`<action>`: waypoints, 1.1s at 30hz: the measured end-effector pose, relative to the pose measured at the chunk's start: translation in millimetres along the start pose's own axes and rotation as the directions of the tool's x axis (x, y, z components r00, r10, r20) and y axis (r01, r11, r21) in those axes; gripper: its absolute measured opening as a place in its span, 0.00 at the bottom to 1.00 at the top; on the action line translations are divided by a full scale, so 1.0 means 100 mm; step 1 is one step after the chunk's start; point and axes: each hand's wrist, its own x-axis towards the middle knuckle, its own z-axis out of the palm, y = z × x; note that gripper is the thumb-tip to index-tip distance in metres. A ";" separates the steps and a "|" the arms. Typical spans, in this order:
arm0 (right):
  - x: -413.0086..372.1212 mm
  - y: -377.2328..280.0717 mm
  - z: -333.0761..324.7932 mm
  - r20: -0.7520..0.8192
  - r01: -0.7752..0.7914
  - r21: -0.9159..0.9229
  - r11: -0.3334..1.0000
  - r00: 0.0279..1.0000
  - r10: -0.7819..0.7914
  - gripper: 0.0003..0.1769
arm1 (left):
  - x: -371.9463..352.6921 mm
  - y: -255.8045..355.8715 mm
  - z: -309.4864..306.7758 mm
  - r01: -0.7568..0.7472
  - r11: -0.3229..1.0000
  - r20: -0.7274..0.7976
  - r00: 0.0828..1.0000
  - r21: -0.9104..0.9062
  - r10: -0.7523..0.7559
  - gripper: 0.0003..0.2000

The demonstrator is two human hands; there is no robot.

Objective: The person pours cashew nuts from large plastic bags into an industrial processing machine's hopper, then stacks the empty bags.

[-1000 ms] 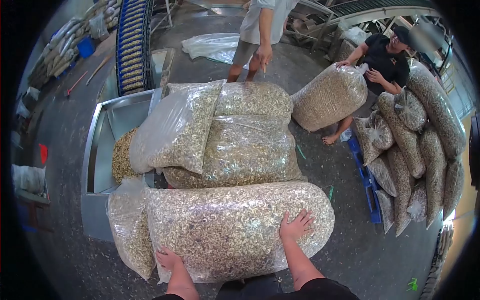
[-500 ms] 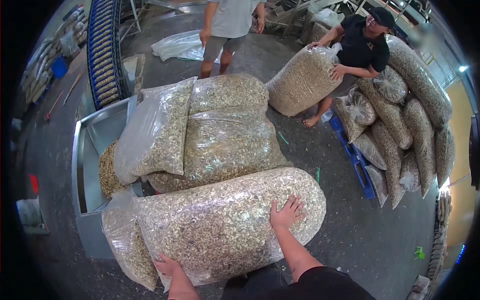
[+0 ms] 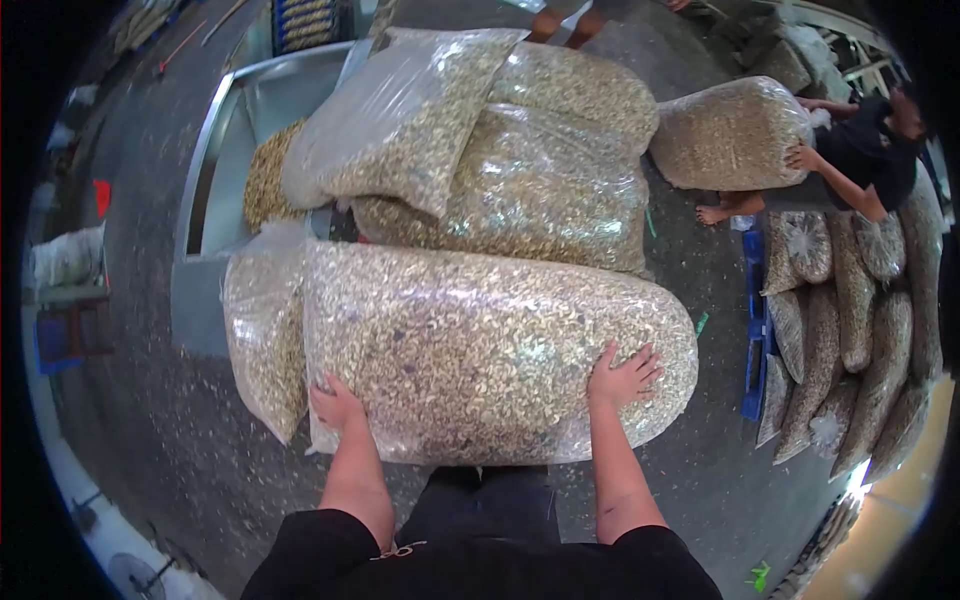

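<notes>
A large clear plastic sack (image 3: 480, 360) full of pale, curved pieces like cashew nuts lies on its side in front of my body. My left hand (image 3: 338, 402) rests on it close to its left end, fingers extended against the plastic. Near the rounded right end, my right hand (image 3: 622, 378) lies flat with its fingers spread. The sack's gathered, partly filled end (image 3: 268, 335) folds down at the left. Just behind are more filled sacks (image 3: 560, 180), with a looser sack (image 3: 410, 120) slumped on top of them.
A metal hopper (image 3: 235, 150) stands behind on the left, below a conveyor (image 3: 305, 25). At the right, a co-worker (image 3: 868, 150) holds another full sack (image 3: 740, 135). Several long sacks (image 3: 825, 350) are piled by a blue pallet (image 3: 755, 320). Another person's legs (image 3: 568, 25) show at the back.
My view has swung down and to the left. My left hand now lies more fully on the sack's face; my right hand stays near the right end. The co-worker bends lower over their sack.
</notes>
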 end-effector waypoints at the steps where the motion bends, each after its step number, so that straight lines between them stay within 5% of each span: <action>1: 0.00 -0.01 0.00 0.015 -0.006 -0.010 1.000 1.000 0.006 0.44 | 0.00 0.03 -0.01 0.001 1.000 0.012 1.000 0.002 -0.001 0.31; 20: -0.02 -0.01 0.18 0.014 0.103 -0.087 0.991 0.995 -0.102 0.43 | 0.11 -0.12 0.18 -0.100 0.992 -0.110 0.990 -0.074 0.091 0.29; 22: -0.05 -0.04 0.11 0.003 0.007 -0.099 0.995 1.000 -0.007 0.45 | 0.07 -0.02 0.03 -0.038 0.996 -0.022 0.999 -0.077 0.037 0.30; 29: -0.26 -0.04 -0.01 -0.023 0.103 0.006 0.995 0.994 -0.103 0.46 | 0.08 -0.03 -0.11 0.036 0.998 0.058 0.998 -0.051 -0.033 0.34; 30: -0.06 0.11 0.20 -0.076 0.157 -0.136 0.978 0.983 -0.168 0.45 | 0.08 -0.04 -0.13 0.042 0.997 0.057 0.998 -0.058 -0.039 0.35; 31: 0.29 0.28 0.44 -0.124 0.203 -0.274 0.940 0.962 -0.244 0.43 | 0.08 -0.05 -0.14 0.050 0.994 0.081 0.996 -0.102 -0.042 0.36; 33: 0.70 0.43 0.52 0.217 0.575 -0.730 0.369 0.707 -0.673 0.34 | 0.16 -0.08 -0.30 0.096 0.983 0.218 0.974 -0.157 -0.060 0.39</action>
